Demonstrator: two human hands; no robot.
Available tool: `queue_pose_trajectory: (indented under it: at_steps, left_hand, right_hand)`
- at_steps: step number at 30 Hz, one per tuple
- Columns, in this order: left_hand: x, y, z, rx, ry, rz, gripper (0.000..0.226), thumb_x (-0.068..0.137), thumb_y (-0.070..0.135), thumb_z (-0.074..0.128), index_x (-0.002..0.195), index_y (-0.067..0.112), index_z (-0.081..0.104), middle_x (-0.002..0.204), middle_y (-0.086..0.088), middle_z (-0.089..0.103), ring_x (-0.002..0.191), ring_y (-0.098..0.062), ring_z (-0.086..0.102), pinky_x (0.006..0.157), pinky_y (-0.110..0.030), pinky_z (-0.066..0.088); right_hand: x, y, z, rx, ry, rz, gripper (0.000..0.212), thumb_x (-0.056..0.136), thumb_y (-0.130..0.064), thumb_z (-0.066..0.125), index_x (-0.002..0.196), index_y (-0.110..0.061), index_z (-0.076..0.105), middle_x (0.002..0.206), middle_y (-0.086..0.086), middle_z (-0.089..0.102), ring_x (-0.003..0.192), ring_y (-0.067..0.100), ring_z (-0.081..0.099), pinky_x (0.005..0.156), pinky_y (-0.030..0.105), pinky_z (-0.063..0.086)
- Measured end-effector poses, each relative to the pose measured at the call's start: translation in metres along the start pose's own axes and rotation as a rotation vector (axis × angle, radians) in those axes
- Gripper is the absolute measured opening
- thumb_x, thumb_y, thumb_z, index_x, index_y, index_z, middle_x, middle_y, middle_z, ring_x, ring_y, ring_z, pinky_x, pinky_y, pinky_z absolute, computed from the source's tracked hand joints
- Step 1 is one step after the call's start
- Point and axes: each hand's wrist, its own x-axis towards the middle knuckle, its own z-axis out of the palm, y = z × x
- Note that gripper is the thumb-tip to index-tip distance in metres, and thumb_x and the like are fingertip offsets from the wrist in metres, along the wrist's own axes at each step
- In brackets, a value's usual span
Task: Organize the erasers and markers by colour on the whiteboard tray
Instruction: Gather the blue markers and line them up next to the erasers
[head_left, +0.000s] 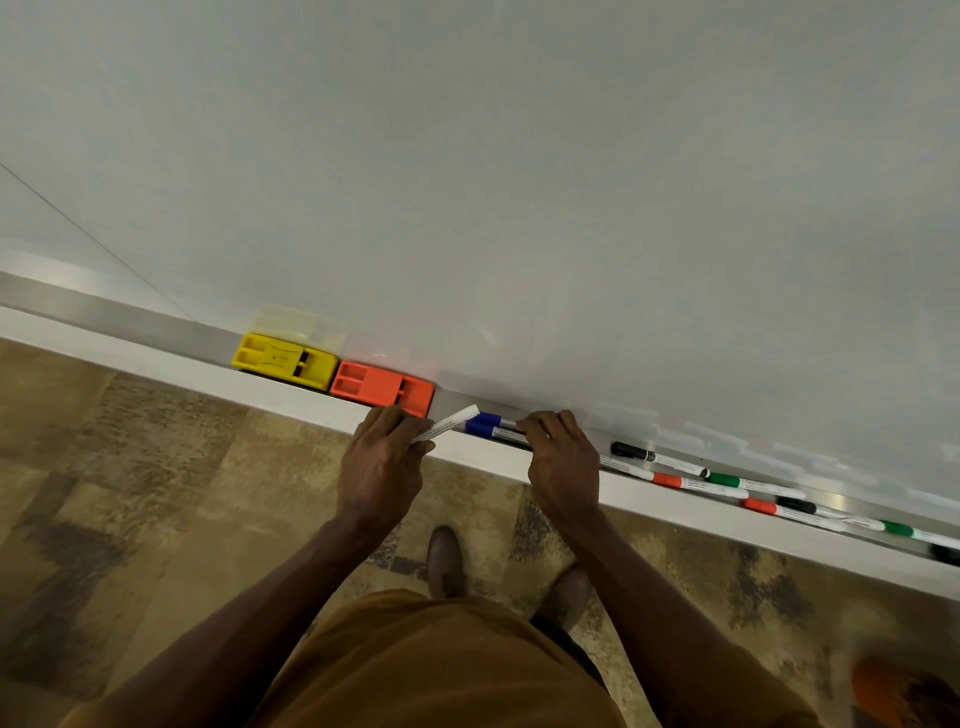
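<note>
A yellow eraser (284, 360) and an orange eraser (382, 388) sit side by side at the left of the whiteboard tray (260, 392). My left hand (382, 462) grips a white marker barrel (448, 424), its end pointing up and right; its cap colour is hidden. My right hand (563, 460) rests on two blue-capped markers (484, 423) lying in the tray just right of the orange eraser. Further right lie a black marker (657, 458), orange-capped markers (698, 485), green-capped markers (753, 483) and more black ones.
The whiteboard (519, 182) fills the upper view. The tray's white front lip (727, 525) runs diagonally down to the right. Below are patterned carpet (130, 467), my shoes (444, 561) and an orange object (904, 691) at the bottom right corner.
</note>
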Motion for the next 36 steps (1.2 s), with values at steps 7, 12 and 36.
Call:
queue_pose_trajectory:
  at_steps: [7,12,36]
  left_hand:
    - [-0.003,0.0,-0.002,0.006,-0.003,-0.004,0.032,0.08,0.004,0.087,0.11,0.007,0.075,0.095,-0.003,0.064,0.085,-0.02,0.056,0.066,-0.028,0.042]
    - [-0.007,0.0,0.0,-0.006,-0.019,-0.022,0.031,0.08,0.005,0.087,0.109,0.007,0.076,0.091,-0.002,0.063,0.084,-0.021,0.056,0.063,-0.032,0.045]
    - [-0.013,-0.001,-0.002,0.009,-0.059,-0.02,0.031,0.081,0.005,0.086,0.109,0.006,0.075,0.092,-0.003,0.065,0.085,-0.018,0.056,0.064,-0.03,0.049]
  right_hand:
    - [-0.001,0.001,0.007,-0.043,-0.04,0.002,0.03,0.08,-0.004,0.079,0.108,-0.012,0.073,0.112,0.008,0.067,0.104,0.026,0.06,0.063,0.034,0.054]
    - [0.0,0.001,0.01,-0.058,-0.038,0.014,0.026,0.083,-0.002,0.071,0.107,-0.013,0.073,0.113,0.009,0.062,0.106,0.028,0.059,0.059,0.034,0.054]
    - [0.019,-0.007,-0.001,-0.121,-0.123,0.039,0.027,0.072,-0.006,0.083,0.096,-0.013,0.071,0.089,0.006,0.07,0.079,0.027,0.067,0.047,0.034,0.05]
